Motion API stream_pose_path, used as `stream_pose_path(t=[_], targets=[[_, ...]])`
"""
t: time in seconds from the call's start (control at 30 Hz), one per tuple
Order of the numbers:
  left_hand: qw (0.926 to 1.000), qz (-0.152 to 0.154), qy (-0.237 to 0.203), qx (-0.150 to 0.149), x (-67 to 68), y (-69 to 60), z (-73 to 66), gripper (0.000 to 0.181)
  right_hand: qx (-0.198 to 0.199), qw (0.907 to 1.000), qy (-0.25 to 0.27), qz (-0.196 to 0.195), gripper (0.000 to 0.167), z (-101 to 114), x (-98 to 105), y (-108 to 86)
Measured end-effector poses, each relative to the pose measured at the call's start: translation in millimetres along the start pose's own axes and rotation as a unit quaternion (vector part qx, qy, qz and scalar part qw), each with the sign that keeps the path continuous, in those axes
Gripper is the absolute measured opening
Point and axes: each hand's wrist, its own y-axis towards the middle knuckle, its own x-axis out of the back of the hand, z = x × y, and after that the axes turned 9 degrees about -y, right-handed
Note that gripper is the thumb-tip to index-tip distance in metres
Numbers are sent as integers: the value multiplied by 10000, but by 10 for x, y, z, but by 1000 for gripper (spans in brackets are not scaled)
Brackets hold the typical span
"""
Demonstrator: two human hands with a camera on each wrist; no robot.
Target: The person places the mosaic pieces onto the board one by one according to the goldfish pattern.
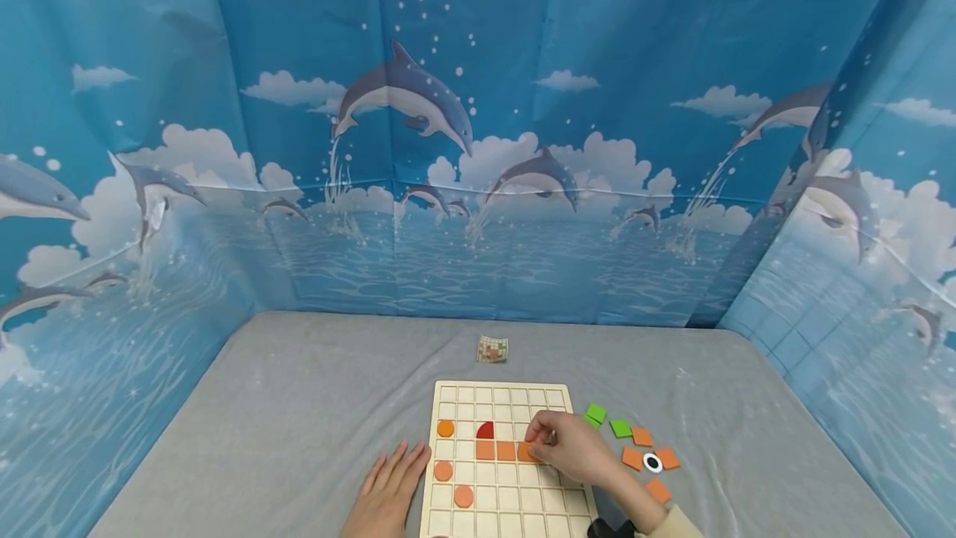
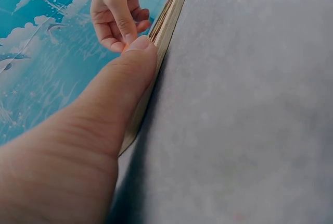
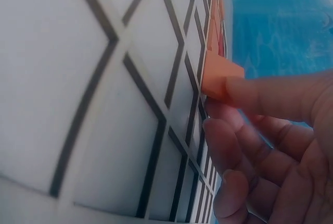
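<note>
A pale wooden grid board point(image 1: 508, 513) lies on the grey cloth. My right hand point(image 1: 571, 447) pinches an orange square tile point(image 3: 218, 75) between thumb and fingers, at the grid beside two orange square tiles point(image 1: 496, 450) in the same row. The held tile looks tilted against the board in the right wrist view. A red quarter-circle piece point(image 1: 485, 430) sits just above the row. Orange round pieces point(image 1: 443, 471) occupy cells on the board's left side. My left hand point(image 1: 388, 492) lies flat with straight fingers on the cloth, its thumb against the board's left edge.
Right of the board lie several loose orange square tiles point(image 1: 659, 490), green tiles point(image 1: 621, 428) and a white round piece with a black centre point(image 1: 652, 462). A small patterned card point(image 1: 493, 349) lies beyond the board. A dolphin-print curtain point(image 1: 478, 256) borders the table.
</note>
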Motion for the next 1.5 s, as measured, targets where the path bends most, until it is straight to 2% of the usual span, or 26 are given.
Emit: stream_pose_path(t=[0.2, 0.5, 1.13, 1.5], targets=[[9994, 229, -93, 261, 25, 11, -42, 99, 0, 10000, -16, -13, 9, -7, -15, 15], [9993, 182, -122, 317, 16, 16, -58, 100, -107, 9999, -131, -34, 8, -8, -35, 35], [9992, 216, -44, 339, 32, 21, -69, 101, -149, 9994, -298, -107, 11, 44, -38, 21], [9998, -32, 105, 154, 2, 9, -41, 100, -126, 9990, -380, -199, 12, 14, -73, 4]])
